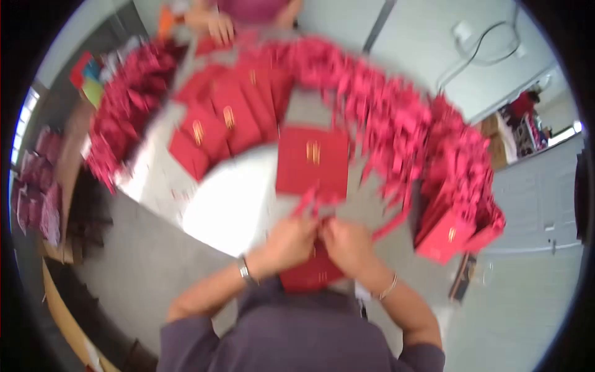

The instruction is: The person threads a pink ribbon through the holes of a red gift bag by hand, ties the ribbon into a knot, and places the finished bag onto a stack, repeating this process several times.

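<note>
Left hand and right hand both had a narrow pinch grip on the red paper bag, at the worktop's near edge. I judged it light, thin and crease-prone: best held by the top rim.

I am counting two working hands, left hand and right hand, one red bag between them, one flat bag ahead and about four fanned bags beyond. The heap is blurring past counting.
</note>
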{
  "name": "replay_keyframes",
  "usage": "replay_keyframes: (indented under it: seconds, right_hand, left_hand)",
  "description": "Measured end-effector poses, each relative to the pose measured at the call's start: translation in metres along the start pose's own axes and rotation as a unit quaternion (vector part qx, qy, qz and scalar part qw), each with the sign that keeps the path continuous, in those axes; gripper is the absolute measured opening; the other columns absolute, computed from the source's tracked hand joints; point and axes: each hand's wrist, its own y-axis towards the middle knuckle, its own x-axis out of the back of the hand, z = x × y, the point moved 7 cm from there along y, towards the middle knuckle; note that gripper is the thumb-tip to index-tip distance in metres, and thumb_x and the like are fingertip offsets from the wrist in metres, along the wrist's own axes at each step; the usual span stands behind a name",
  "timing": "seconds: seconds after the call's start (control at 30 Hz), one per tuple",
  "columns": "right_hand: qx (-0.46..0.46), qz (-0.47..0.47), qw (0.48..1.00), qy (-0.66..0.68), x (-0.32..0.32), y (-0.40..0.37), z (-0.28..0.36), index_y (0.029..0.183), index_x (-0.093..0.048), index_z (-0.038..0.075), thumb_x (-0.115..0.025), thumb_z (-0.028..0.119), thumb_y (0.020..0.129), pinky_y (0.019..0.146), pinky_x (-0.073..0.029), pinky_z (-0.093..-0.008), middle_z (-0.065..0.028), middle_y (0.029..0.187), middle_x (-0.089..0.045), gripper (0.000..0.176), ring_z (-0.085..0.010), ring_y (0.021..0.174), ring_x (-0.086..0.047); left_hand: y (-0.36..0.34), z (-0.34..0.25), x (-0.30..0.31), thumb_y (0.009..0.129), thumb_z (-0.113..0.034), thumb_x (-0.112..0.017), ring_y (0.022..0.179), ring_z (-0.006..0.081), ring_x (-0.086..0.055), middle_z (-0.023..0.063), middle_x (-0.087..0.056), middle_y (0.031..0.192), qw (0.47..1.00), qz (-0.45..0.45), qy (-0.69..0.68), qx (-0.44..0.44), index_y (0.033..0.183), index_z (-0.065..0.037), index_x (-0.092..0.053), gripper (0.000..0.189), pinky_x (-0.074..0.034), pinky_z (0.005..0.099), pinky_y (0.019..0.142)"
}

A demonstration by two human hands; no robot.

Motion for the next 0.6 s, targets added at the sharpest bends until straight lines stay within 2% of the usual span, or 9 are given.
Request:
replay_keyframes:
  seconds: [0.2, 0.23, 0.3, 0.33, 0.37, 0.43, 0.5, 0.57, 0.6]
  right_hand:
    - [-0.015, -0.014, 0.986, 0.167, 0.007, 0.008, -0.003, 0.1, -0.057, 0.006, -0.069, 0.025, 0.083, 0.069, -0.051, -0.048, -0.0172, 0.085, -0.067, 0.029, -0.0379, 0.081, -0.066]
    - [-0.011, -0.023, 0.986, 0.165, 0.005, 0.01, -0.006, 0.1, -0.057, 0.006, -0.069, 0.025, 0.083, 0.069, -0.051, -0.048, -0.0172, 0.085, -0.067, 0.029, -0.0379, 0.081, -0.066]
    - [0.01, 0.004, 0.982, 0.187, -0.006, 0.009, -0.009, 0.101, -0.056, 0.006, -0.071, 0.026, 0.082, 0.069, -0.051, -0.0475, -0.0175, 0.085, -0.067, 0.031, -0.0378, 0.081, -0.066]
    - [0.028, -0.03, 0.983, 0.181, -0.005, 0.01, -0.009, 0.097, -0.057, 0.005, -0.074, 0.023, 0.079, 0.062, -0.051, -0.0393, -0.0141, 0.074, -0.067, 0.031, -0.0292, 0.069, -0.067]
    - [0.027, -0.031, 0.983, 0.181, -0.006, 0.009, -0.012, 0.097, -0.057, 0.005, -0.074, 0.023, 0.079, 0.062, -0.051, -0.0393, -0.0141, 0.074, -0.067, 0.031, -0.0292, 0.069, -0.067]
    - [0.034, -0.012, 0.987, 0.157, -0.006, 0.01, -0.011, 0.095, -0.056, 0.005, -0.076, 0.025, 0.079, 0.062, -0.051, -0.0395, -0.0141, 0.074, -0.067, 0.032, -0.0301, 0.07, -0.067]
    - [0.037, -0.017, 0.987, 0.158, -0.004, 0.009, -0.01, 0.094, -0.056, 0.005, -0.076, 0.026, 0.078, 0.062, -0.051, -0.0396, -0.0141, 0.074, -0.067, 0.033, -0.0302, 0.07, -0.067]
    - [0.036, -0.019, 0.987, 0.158, 0.0, 0.003, -0.01, 0.094, -0.056, 0.005, -0.076, 0.027, 0.078, 0.062, -0.051, -0.0397, -0.014, 0.075, -0.067, 0.034, -0.0304, 0.07, -0.067]
    - [0.026, -0.009, 0.985, 0.173, 0.004, 0.0, -0.01, 0.094, -0.056, 0.006, -0.076, 0.027, 0.078, 0.062, -0.051, -0.0398, -0.014, 0.075, -0.067, 0.033, -0.0304, 0.071, -0.068]
  left_hand:
    - [0.002, -0.01, 0.024, 0.083, -0.011, -0.059, 0.081, 0.0404, -0.063, 0.0204, -0.066, 0.086, 0.995, -0.006, -0.093, -0.036, 0.097, -0.003, -0.064, 0.017, -0.051, 0.0464, 0.071]
    - [0.002, -0.005, 0.021, 0.085, -0.007, -0.058, 0.082, 0.0296, -0.069, 0.0181, -0.069, 0.091, 0.997, 0.024, -0.069, -0.021, 0.109, -0.004, -0.066, 0.025, -0.053, 0.0349, 0.074]
    - [0.007, 0.0, 0.022, 0.086, -0.008, -0.058, 0.082, 0.0259, -0.069, 0.0167, -0.069, 0.09, 0.996, 0.043, -0.081, -0.018, 0.11, -0.004, -0.066, 0.026, -0.053, 0.0333, 0.075]
    - [0.005, 0.002, 0.019, 0.086, -0.009, -0.058, 0.082, 0.0223, -0.069, 0.0152, -0.07, 0.089, 0.993, 0.063, -0.096, -0.009, 0.111, -0.004, -0.066, 0.026, -0.052, 0.0318, 0.075]
    - [0.009, 0.007, 0.018, 0.089, -0.01, -0.056, 0.084, 0.0148, -0.067, 0.0107, -0.071, 0.09, 0.988, 0.097, -0.12, 0.031, 0.11, -0.005, -0.067, 0.025, -0.051, 0.0283, 0.077]
    - [0.02, 0.014, 0.017, 0.092, -0.009, -0.054, 0.086, 0.0112, -0.065, 0.0072, -0.072, 0.093, 0.974, 0.108, -0.188, 0.059, 0.109, -0.005, -0.069, 0.023, -0.05, 0.0262, 0.079]
    - [0.027, 0.015, 0.017, 0.093, -0.009, -0.054, 0.088, 0.0117, -0.065, 0.0054, -0.072, 0.095, 0.973, 0.148, -0.164, 0.068, 0.107, -0.005, -0.069, 0.021, -0.05, 0.0263, 0.082]
    - [0.031, 0.008, 0.009, 0.091, -0.01, -0.058, 0.087, 0.0117, -0.065, 0.0062, -0.072, 0.093, 0.974, 0.194, -0.118, -0.02, 0.106, -0.006, -0.069, 0.019, -0.05, 0.0275, 0.081]
    - [0.032, 0.006, 0.009, 0.091, -0.01, -0.058, 0.087, 0.0117, -0.065, 0.0062, -0.072, 0.093, 0.973, 0.196, -0.117, -0.018, 0.106, -0.006, -0.069, 0.019, -0.05, 0.0275, 0.081]
